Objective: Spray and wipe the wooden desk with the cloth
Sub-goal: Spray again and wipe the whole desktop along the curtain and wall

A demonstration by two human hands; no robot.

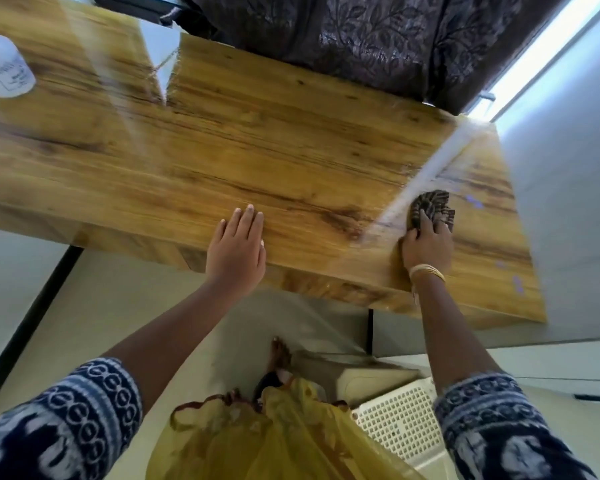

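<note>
Sleeves in dark blue and white print frame the bottom corners, with yellow fabric point(284, 434) hanging between them and a cream perforated plastic stool point(400, 424) on the pale floor just right of it. Past these runs the near edge of the wooden bench point(194, 161), its front face thick and its right corner close to a pale wall. The left hand point(238, 249) lies flat across that near edge, fingers straight and together, holding nothing. The right hand point(428, 244), with gold bangles at the wrist, has its grip curled round a dark striped cloth point(432, 207) pressed to the bench top near the right end, beside a bright streak of glare. The wide middle of the glossy top lies bare. Far left stands a white spray bottle point(4, 69). Beyond the far edge hangs a dark patterned curtain point(378, 39).
</note>
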